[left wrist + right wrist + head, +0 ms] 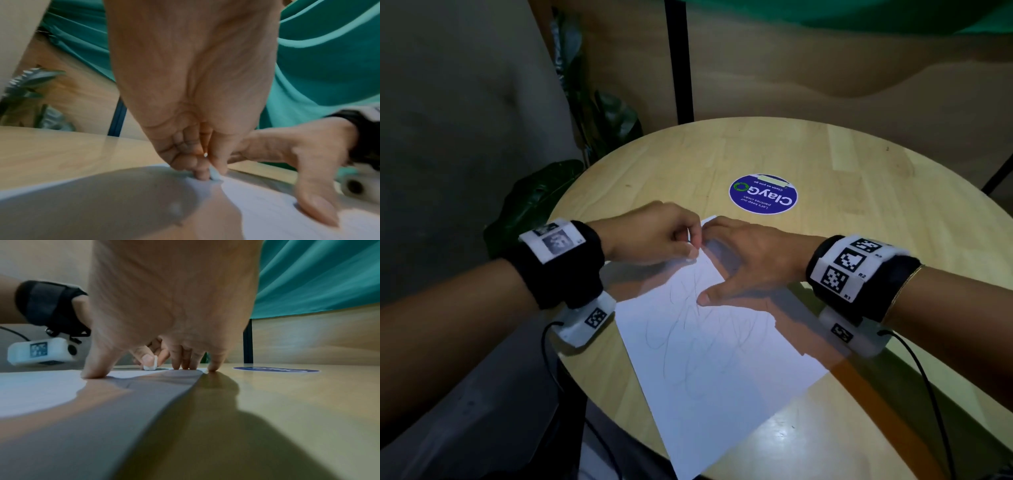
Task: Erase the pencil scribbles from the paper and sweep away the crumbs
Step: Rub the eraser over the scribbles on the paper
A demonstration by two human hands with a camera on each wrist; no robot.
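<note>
A white sheet of paper (709, 359) with faint pencil scribbles (688, 329) lies on the round wooden table (859, 192). My left hand (654, 233) pinches a small white eraser (151, 365) between thumb and fingers and holds it down on the paper's far end; the same eraser (213, 174) shows in the left wrist view. My right hand (750, 253) lies spread on the paper's far right part, its fingertips (183, 365) and thumb (710, 294) pressing the sheet flat. No crumbs can be made out.
A round blue sticker (763, 194) lies on the table beyond the paper. Dark plant leaves (541, 198) stand off the table's left edge. A black post (681, 61) rises behind the table. Cables hang from both wrist cameras.
</note>
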